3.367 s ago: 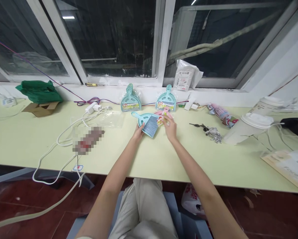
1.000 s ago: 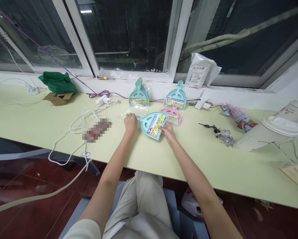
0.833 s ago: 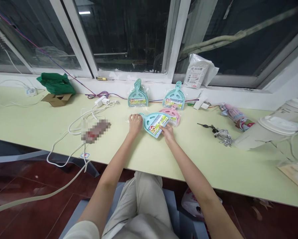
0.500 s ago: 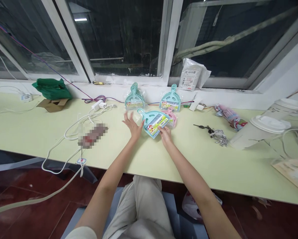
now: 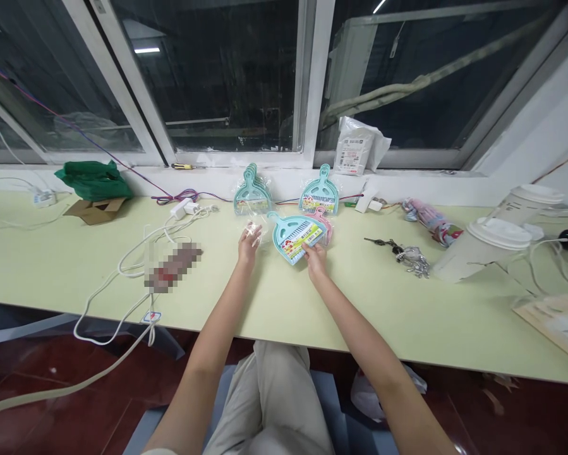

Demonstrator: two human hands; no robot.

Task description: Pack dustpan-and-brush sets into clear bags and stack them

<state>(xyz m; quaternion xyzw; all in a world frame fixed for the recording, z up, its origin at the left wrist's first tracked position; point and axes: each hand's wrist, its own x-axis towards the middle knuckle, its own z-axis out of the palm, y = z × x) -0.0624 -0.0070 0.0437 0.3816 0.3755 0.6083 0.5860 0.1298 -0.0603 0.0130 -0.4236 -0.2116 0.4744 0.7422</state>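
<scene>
My right hand (image 5: 314,258) pinches the near edge of a small teal dustpan-and-brush set (image 5: 294,231) with a colourful label card, held tilted just above the pale green table (image 5: 274,297). My left hand (image 5: 248,241) is closed on a clear plastic bag (image 5: 258,230) to the left of the set's handle. A pink dustpan set (image 5: 325,222) lies behind the teal one. Bagged teal sets lean against the wall, a stack (image 5: 251,191) at the left and one (image 5: 320,193) at the right.
White cables and a charger (image 5: 182,207) trail over the left of the table. A green bag (image 5: 91,179) and brown cardboard (image 5: 94,210) lie at far left. Keys (image 5: 402,253), a folded umbrella (image 5: 428,218) and lidded paper cups (image 5: 487,243) lie at the right.
My left hand let go of the teal set's handle, opened, then closed on the clear bag. My right hand stayed at the set's near edge, and the set lifted slightly.
</scene>
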